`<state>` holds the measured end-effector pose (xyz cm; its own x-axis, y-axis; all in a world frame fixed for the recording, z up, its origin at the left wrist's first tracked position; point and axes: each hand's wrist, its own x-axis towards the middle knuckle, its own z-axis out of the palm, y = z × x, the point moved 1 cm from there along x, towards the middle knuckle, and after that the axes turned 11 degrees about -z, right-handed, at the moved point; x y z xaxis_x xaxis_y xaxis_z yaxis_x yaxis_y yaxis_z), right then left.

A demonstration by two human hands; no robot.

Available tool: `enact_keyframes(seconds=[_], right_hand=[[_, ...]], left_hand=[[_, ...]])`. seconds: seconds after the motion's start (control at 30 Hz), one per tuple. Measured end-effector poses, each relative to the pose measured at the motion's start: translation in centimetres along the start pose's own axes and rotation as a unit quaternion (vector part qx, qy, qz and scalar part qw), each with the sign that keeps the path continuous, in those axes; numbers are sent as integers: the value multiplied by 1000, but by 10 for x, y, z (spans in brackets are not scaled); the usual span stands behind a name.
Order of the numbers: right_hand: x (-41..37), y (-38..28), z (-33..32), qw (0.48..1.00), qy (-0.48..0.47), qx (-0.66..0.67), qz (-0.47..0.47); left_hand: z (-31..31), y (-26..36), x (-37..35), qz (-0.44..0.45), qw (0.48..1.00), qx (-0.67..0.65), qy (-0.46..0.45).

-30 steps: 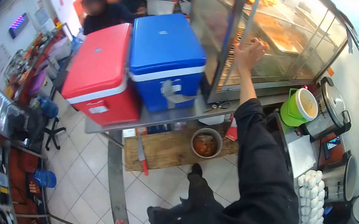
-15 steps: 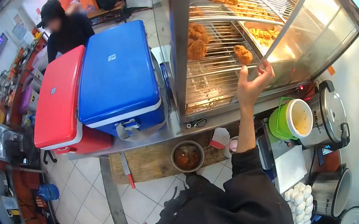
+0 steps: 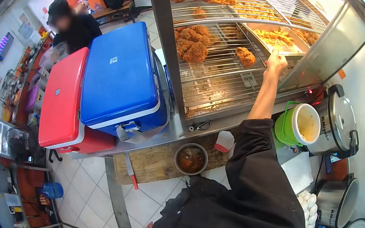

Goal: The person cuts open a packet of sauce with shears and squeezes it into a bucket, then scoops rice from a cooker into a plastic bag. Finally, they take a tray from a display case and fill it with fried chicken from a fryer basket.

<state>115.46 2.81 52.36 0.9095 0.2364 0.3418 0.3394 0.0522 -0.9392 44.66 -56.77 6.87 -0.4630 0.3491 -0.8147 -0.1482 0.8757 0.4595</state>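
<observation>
My right hand (image 3: 275,65) reaches into the heated display cabinet (image 3: 182,86), fingers closed at the front edge of a metal tray (image 3: 255,36). Small fried pieces (image 3: 277,37) lie in that tray. To the left of my hand, a single piece of fried chicken (image 3: 245,57) rests on the wire rack, with a pile of fried chicken (image 3: 193,44) farther left. The sliding glass door (image 3: 313,62) stands just right of my wrist. Only a small part of my left hand (image 3: 149,227) shows, low by my body; its fingers are mostly hidden.
A blue cooler (image 3: 118,72) and a red cooler (image 3: 61,97) stand left of the cabinet. Below are a knife (image 3: 130,169) and a bowl of dark red sauce (image 3: 191,158) on a wooden board (image 3: 151,168). At right sits a green bucket (image 3: 286,124). Another person (image 3: 75,29) stands beyond the coolers.
The glass door has slid to the right, uncovering more of the tray. My right hand has left the door's edge and moved up and in, closing on the tray's front edge.
</observation>
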Motion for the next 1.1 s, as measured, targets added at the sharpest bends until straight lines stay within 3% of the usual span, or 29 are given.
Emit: enact_keyframes(seconds=[0.13,0.2,0.23,0.3,0.37,0.5,0.53,0.7,0.8,0.93,1.03,1.1], right_hand=[[28,-18,24,999,32,-29,-22],[12,-56,28,981,191,15,33],[14,-56,29,982,187,17,32],[17,-53,31,952,177,240,65],[-10,-76,11,937,89,337,24],[-63,-111,-22,904,75,421,5],[-70,-109,-28,897,48,440,11],[-94,-109,-71,890,-34,453,-39],[-108,-122,-110,887,-75,455,-8],[-155,-143,-176,878,-109,464,39],[-181,-123,-237,879,-137,456,22],[-195,-114,-280,870,-215,444,-29]], left_hand=[[13,-13,-12,-5,1000,-1,5],[18,-21,-16,-9,1000,-3,7],[21,-25,-17,-11,1000,-5,8],[25,-33,-20,-12,1000,-10,16],[29,-38,-25,-17,1000,-13,23],[23,-66,-27,-15,999,-27,35],[20,-78,-24,-20,996,-82,10],[3,-56,-79,-73,990,-119,24],[-7,-61,-104,-43,990,-124,42],[-25,-115,-120,-21,985,-164,40],[-52,-176,-143,-14,976,-212,38],[-86,-212,-177,-17,978,-205,23]])
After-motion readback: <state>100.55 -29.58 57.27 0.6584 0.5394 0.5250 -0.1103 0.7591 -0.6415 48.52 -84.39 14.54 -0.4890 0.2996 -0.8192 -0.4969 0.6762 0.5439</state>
